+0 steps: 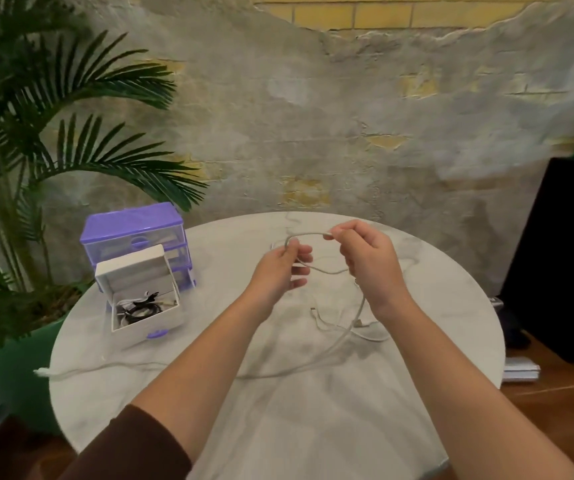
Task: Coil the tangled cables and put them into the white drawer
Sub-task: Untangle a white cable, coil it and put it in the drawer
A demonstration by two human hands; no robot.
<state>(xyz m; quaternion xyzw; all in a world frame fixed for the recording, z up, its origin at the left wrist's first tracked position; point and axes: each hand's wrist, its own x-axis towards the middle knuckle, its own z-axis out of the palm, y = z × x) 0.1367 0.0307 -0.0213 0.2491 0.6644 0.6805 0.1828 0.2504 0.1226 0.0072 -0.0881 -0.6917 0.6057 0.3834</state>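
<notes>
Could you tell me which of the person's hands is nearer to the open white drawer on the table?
Left. The left hand is the one on the white drawer's side, with bare tabletop between them. The right hand is farther off, beyond the left hand. Both hold a pale cable.

The round marble-look tabletop [209, 393] is pale grey-white with faint darker veining. A thin pale grey cable [330, 351] nearly matches it. The small plastic drawer chest [133, 226] is lilac-purple with clear fronts; the pulled-out white drawer [171, 317] has a purple handle and holds black and white cables [138, 308]. One sleeve [133, 448] is dark brown.
</notes>
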